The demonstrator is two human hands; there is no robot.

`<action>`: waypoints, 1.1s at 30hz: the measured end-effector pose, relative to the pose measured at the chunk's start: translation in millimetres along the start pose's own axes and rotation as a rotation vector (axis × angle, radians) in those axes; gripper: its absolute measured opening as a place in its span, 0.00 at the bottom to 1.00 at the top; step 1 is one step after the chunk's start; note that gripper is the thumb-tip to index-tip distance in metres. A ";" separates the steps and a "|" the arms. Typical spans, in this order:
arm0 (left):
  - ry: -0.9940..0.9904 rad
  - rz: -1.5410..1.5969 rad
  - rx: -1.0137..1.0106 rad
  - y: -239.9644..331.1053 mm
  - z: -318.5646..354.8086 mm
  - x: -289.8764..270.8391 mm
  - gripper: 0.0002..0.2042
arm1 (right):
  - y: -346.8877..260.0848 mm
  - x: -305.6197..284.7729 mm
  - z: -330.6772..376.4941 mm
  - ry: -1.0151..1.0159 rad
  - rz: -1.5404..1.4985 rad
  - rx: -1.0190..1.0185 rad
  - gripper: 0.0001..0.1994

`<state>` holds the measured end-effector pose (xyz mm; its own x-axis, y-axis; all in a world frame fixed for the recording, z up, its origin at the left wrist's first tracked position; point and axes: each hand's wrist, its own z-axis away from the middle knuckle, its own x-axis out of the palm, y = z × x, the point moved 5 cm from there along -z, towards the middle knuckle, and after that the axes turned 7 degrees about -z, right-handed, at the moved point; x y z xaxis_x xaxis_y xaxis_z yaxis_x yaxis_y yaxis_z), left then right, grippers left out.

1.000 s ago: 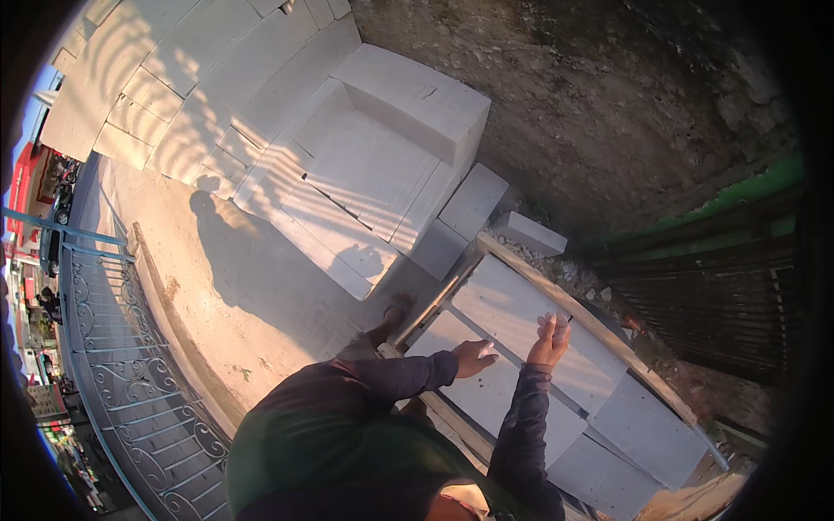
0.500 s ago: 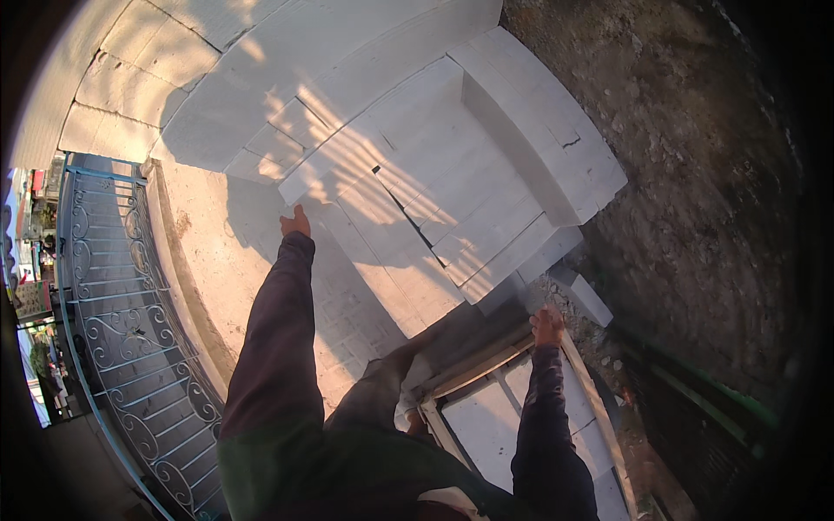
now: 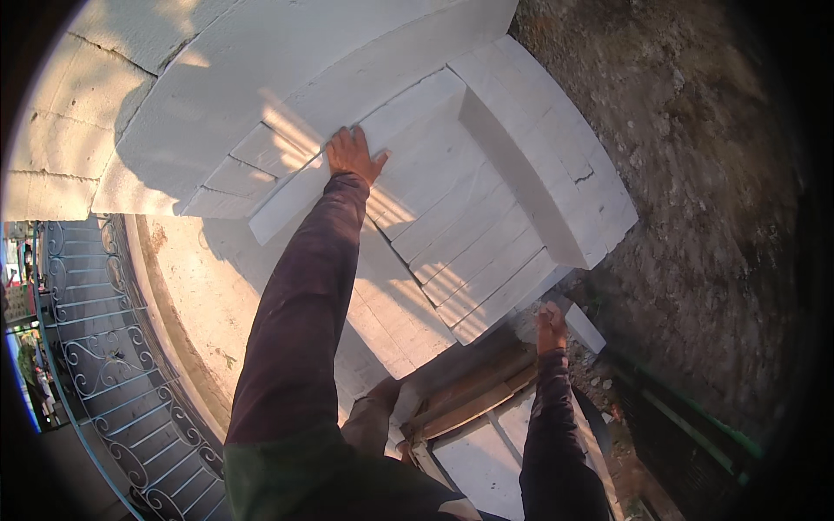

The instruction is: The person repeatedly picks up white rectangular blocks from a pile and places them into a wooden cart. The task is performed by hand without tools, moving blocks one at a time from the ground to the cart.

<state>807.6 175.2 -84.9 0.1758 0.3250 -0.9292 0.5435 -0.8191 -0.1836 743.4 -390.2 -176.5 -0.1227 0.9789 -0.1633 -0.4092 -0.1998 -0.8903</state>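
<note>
My left hand (image 3: 352,156) lies with spread fingers on a stack of large white building blocks (image 3: 469,195), close to the seam where the stack meets a taller row of blocks behind. A raised white block (image 3: 521,178) runs along the right side of the stack. Out to the right, my right hand (image 3: 550,328) has its fingers curled in; whether something is inside them cannot be made out. Beside that hand is a loose white block piece (image 3: 585,328), and a wooden frame (image 3: 473,406) is below it.
A pale blue metal railing with scrolls (image 3: 113,356) curves along the left. Rough brown ground (image 3: 669,165) spreads on the right. A large white block wall (image 3: 226,95) rises at the back left. White panels show inside the wooden frame near my body.
My left hand has moved up and to the right, from beside the stack's left edge onto its top. My right hand stays near the wooden frame, its fingers still curled. The view has shifted slightly.
</note>
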 end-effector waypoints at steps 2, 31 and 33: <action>-0.051 -0.022 -0.062 16.8 -4.8 1.5 0.42 | 35.6 -10.4 39.4 0.001 0.069 0.136 0.28; 0.020 0.430 -0.483 -162.0 122.9 -22.7 0.18 | -259.6 448.9 -125.3 0.035 0.561 -0.340 0.39; -0.033 0.428 -0.552 -155.7 134.0 -23.2 0.19 | -254.7 455.7 -121.0 0.070 0.748 -0.291 0.38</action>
<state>608.9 231.9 -77.7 0.4474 0.0052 -0.8943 0.7709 -0.5091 0.3827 901.1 111.9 -75.7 -0.2102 0.5923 -0.7778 0.0121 -0.7939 -0.6079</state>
